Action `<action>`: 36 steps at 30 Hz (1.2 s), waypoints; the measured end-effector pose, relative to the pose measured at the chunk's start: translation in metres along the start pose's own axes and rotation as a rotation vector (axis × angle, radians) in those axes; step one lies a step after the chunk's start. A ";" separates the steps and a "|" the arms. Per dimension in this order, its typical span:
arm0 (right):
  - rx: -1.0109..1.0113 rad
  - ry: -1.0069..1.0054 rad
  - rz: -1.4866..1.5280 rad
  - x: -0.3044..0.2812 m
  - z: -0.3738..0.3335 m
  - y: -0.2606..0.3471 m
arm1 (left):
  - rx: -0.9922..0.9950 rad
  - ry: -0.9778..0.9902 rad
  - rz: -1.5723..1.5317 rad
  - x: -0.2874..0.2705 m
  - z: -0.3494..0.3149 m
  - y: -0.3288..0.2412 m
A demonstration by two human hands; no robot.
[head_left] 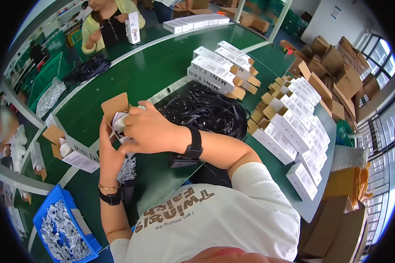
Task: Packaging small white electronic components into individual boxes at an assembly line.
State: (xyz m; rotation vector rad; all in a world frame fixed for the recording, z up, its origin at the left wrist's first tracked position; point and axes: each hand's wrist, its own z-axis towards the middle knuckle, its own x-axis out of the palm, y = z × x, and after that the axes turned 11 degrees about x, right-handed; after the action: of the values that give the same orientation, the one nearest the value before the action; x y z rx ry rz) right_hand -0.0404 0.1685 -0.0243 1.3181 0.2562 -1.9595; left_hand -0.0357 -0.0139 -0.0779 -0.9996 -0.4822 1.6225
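Observation:
An open small carton (115,105), brown inside with its flap raised, is gripped by my left hand (109,139), whose fingers wrap round its side. My right hand (156,130) bends over the carton's opening with its fingers curled down into it. Something white shows at the opening beside those fingers; they hide what they hold, if anything. Left of my left hand lies another open white carton (81,158) with a white item in its mouth. A heap of shiny black straps or cords (206,109) is spread beyond my right forearm.
White cartons (294,116) with open brown flaps are stacked at right, more (213,68) farther back. A blue bin (90,243) of pale coiled cables stands lower left; a pale cable bundle (127,170) lies below my hands. A co-worker (112,26) holds a carton across the green table (158,57).

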 end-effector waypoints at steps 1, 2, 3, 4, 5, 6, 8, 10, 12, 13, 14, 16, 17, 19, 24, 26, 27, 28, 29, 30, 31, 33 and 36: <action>0.014 -0.001 0.000 -0.001 -0.003 0.001 | -0.001 0.013 -0.005 0.000 0.000 0.002; -0.008 -0.066 0.001 -0.002 -0.006 0.001 | -0.003 0.010 0.004 -0.001 0.000 0.004; -0.031 -0.132 0.002 -0.002 -0.009 0.002 | -0.005 0.005 0.014 -0.001 0.000 0.005; -0.056 -0.198 0.003 -0.002 -0.012 0.002 | -0.007 -0.001 0.026 -0.002 -0.001 0.006; -0.048 -0.200 0.006 0.001 -0.017 0.003 | -0.009 0.007 0.026 -0.002 -0.002 0.006; -0.017 -0.294 0.042 0.003 -0.024 0.004 | 0.011 -0.049 -0.032 -0.002 -0.001 0.005; 0.045 -0.484 0.119 0.011 -0.038 0.005 | 0.050 -0.161 -0.144 -0.003 0.001 0.000; 0.047 -0.504 0.192 0.025 -0.049 -0.002 | 0.079 -0.150 -0.227 0.011 -0.007 -0.019; 0.072 -0.538 0.328 0.038 -0.063 -0.005 | 0.125 -0.112 -0.407 0.033 -0.023 -0.046; 0.068 -0.528 0.340 0.031 -0.069 -0.006 | 0.116 -0.123 -0.400 0.035 -0.032 -0.058; 0.160 -0.458 0.370 0.015 -0.078 -0.013 | 0.083 -0.007 -0.467 0.037 -0.037 -0.067; 0.277 -0.394 0.323 -0.018 -0.102 -0.023 | 0.046 0.099 -0.536 0.029 -0.034 -0.075; 0.308 -0.400 0.249 -0.034 -0.117 -0.025 | 0.145 0.285 -0.315 0.020 -0.027 -0.072; 0.484 -0.388 0.064 -0.064 -0.149 -0.031 | 0.332 0.648 0.139 0.001 -0.015 -0.063; 1.018 -0.360 -0.267 -0.124 -0.222 -0.057 | 0.215 0.629 0.431 -0.029 -0.013 -0.044; 1.158 -0.285 -0.457 -0.141 -0.253 -0.069 | 0.154 0.624 0.496 -0.042 -0.012 -0.028; 1.215 -0.230 -0.535 -0.146 -0.267 -0.074 | 0.113 0.617 0.533 -0.046 -0.015 -0.023; 1.202 -0.213 -0.531 -0.148 -0.280 -0.078 | 0.092 0.611 0.533 -0.049 -0.017 -0.019; 1.212 -0.176 -0.661 -0.148 -0.292 -0.083 | 0.112 0.595 0.536 -0.053 -0.018 -0.015; 1.224 -0.148 -0.783 -0.145 -0.298 -0.087 | 0.139 0.585 0.547 -0.054 -0.016 -0.013; 1.211 -0.144 -0.769 -0.140 -0.293 -0.091 | 0.167 0.573 0.561 -0.056 -0.014 -0.010; 1.044 -0.325 -0.697 -0.127 -0.275 -0.101 | 0.118 0.628 0.576 -0.058 -0.016 -0.008; 0.891 -0.376 -0.431 -0.100 -0.221 -0.106 | 0.027 0.737 0.581 -0.055 -0.023 0.002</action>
State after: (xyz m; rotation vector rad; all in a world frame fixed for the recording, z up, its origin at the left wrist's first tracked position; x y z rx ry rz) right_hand 0.0646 0.4086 -0.0623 1.4318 -0.6433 -2.8031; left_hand -0.0165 -0.0707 -0.0726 -1.7138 0.3633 1.5836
